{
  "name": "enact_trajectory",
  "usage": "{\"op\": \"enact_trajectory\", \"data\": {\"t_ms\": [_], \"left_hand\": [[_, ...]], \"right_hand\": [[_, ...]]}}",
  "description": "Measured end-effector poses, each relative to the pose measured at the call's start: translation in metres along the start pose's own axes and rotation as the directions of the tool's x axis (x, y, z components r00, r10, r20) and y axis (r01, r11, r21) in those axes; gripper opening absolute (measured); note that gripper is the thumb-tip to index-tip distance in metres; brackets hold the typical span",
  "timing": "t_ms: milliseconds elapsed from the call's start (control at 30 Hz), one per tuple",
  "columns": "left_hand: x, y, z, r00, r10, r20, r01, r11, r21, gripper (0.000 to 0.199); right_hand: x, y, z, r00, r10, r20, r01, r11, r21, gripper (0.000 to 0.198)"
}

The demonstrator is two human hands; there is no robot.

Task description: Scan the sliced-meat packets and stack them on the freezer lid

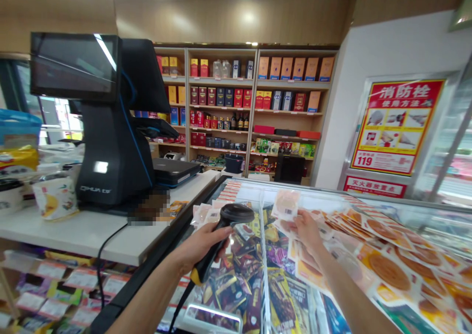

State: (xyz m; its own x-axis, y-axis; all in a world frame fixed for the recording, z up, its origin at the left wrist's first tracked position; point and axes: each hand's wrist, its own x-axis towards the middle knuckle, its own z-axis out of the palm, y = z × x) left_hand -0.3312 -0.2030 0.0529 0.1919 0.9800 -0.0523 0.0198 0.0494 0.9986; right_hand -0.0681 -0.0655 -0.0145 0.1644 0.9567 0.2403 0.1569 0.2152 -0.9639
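Observation:
In my left hand (206,243) is a black handheld barcode scanner (234,213) with a yellow accent at the bottom of its handle and a cable hanging down. My right hand (308,230) is closed on the edge of a flat clear packet (285,204) with a pale round item inside and a barcode label. The scanner's head faces right, a short gap away from the packet. Both hands are above a glass-topped chest freezer. Flat packets with round orange-brown pieces (389,270) are piled right of my right hand.
Wrapped ice creams (236,289) fill the freezer below, split by a white wire divider (264,265). A black point-of-sale terminal (114,142) stands on the white counter (121,243) at left. Shelves of boxed bottles (221,98) line the back, and a red fire-hydrant sign (396,127) hangs right.

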Motion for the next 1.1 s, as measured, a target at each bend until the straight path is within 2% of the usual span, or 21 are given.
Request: {"op": "enact_trajectory", "data": {"t_ms": [67, 200, 333, 467, 567, 733, 833, 933, 1033, 1100], "left_hand": [[-0.003, 0.002, -0.013, 0.994, -0.014, -0.106, 0.016, 1.0, 0.023, 0.031], [-0.01, -0.001, -0.044, 0.955, -0.04, -0.294, 0.051, 0.998, 0.029, 0.033], [-0.016, -0.011, -0.072, 0.917, -0.024, -0.398, 0.035, 0.999, 0.021, 0.035], [-0.025, -0.019, -0.09, 0.852, -0.045, -0.522, 0.039, 0.999, -0.021, 0.036], [-0.032, -0.023, -0.1, 0.836, -0.072, -0.544, 0.067, 0.997, -0.028, 0.036], [-0.038, -0.029, -0.117, 0.821, -0.094, -0.562, 0.1, 0.995, -0.021, 0.037], [-0.043, -0.032, -0.122, 0.815, -0.093, -0.572, 0.108, 0.994, -0.008, 0.038], [-0.046, -0.03, -0.118, 0.824, -0.077, -0.562, 0.091, 0.996, -0.002, 0.038], [-0.043, -0.023, -0.105, 0.837, -0.078, -0.542, 0.084, 0.996, -0.014, 0.036], [-0.038, -0.017, -0.093, 0.844, -0.072, -0.531, 0.067, 0.997, -0.03, 0.035]], "right_hand": [[0.002, 0.001, 0.008, 0.999, 0.023, 0.024, -0.024, 1.0, 0.017, 0.019], [0.0, -0.002, 0.034, 0.996, 0.034, 0.083, -0.039, 0.998, 0.051, 0.016], [-0.011, -0.012, 0.07, 0.979, 0.086, 0.183, -0.103, 0.991, 0.088, 0.013], [-0.024, -0.018, 0.108, 0.947, 0.148, 0.286, -0.189, 0.974, 0.123, 0.015], [-0.031, -0.019, 0.132, 0.919, 0.16, 0.359, -0.217, 0.968, 0.123, 0.016], [-0.041, -0.022, 0.16, 0.883, 0.2, 0.425, -0.209, 0.978, -0.026, 0.018], [-0.044, -0.025, 0.168, 0.884, 0.208, 0.419, -0.18, 0.978, -0.105, 0.017], [-0.042, -0.026, 0.165, 0.897, 0.196, 0.395, -0.126, 0.973, -0.196, 0.026], [-0.032, -0.027, 0.149, 0.921, 0.148, 0.361, -0.04, 0.956, -0.289, 0.03], [-0.02, -0.028, 0.127, 0.943, 0.093, 0.32, 0.03, 0.933, -0.36, 0.028]]}}
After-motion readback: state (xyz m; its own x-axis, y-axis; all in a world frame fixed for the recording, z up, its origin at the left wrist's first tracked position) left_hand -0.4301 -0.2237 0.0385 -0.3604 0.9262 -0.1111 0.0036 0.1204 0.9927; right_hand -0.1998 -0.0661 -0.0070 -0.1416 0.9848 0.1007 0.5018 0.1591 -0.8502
